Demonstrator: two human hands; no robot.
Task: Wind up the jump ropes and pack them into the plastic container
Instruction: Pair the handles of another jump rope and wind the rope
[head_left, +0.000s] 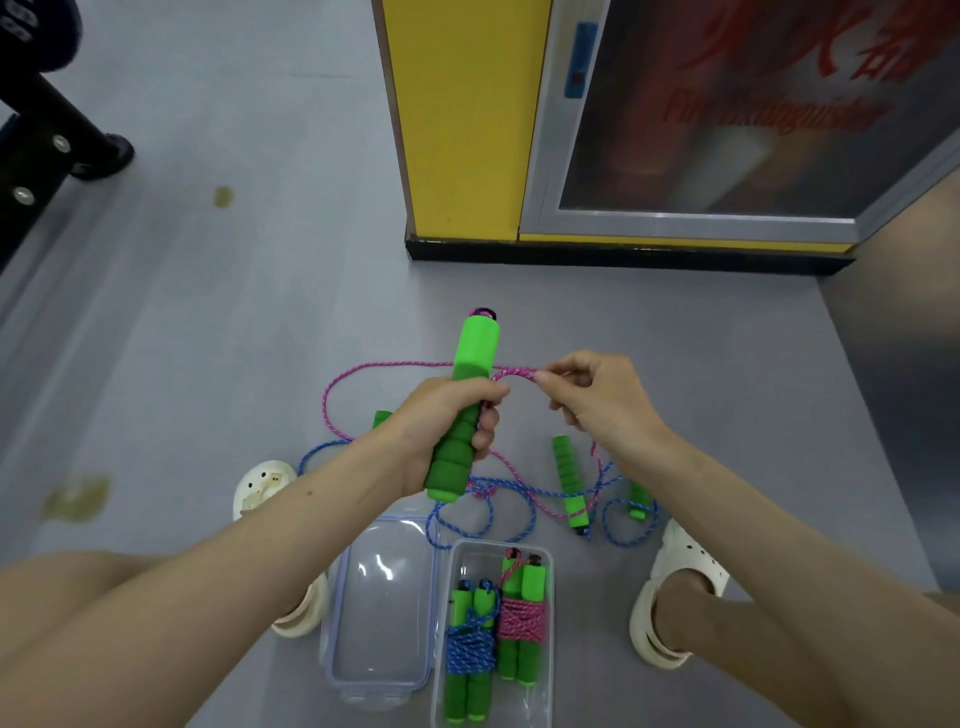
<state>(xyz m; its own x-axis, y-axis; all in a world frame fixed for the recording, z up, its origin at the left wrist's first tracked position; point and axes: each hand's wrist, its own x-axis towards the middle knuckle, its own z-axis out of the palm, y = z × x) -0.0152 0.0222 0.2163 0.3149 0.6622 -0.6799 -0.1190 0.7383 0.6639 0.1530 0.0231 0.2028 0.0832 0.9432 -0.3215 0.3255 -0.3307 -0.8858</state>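
My left hand (447, 431) grips a green foam handle (465, 395) of the pink jump rope (343, 384), held upright over the floor. My right hand (597, 395) pinches the pink cord just right of the handle. The pink cord loops out to the left and trails down to the floor. Loose on the floor lie another green handle (567, 480), a shorter-looking one (639, 501) and a blue rope (467, 519). The clear plastic container (545, 561) stands near my feet, holding a wound blue rope bundle (470, 654) and a wound pink rope bundle (521, 618).
The container's clear lid (382, 608) lies left of it. My white clogs (675, 592) flank the container, the left one (262, 486) partly hidden by my arm. A yellow pillar (462, 119) and a glazed fire-extinguisher cabinet (727, 104) stand ahead. Black equipment legs (62, 135) are at far left.
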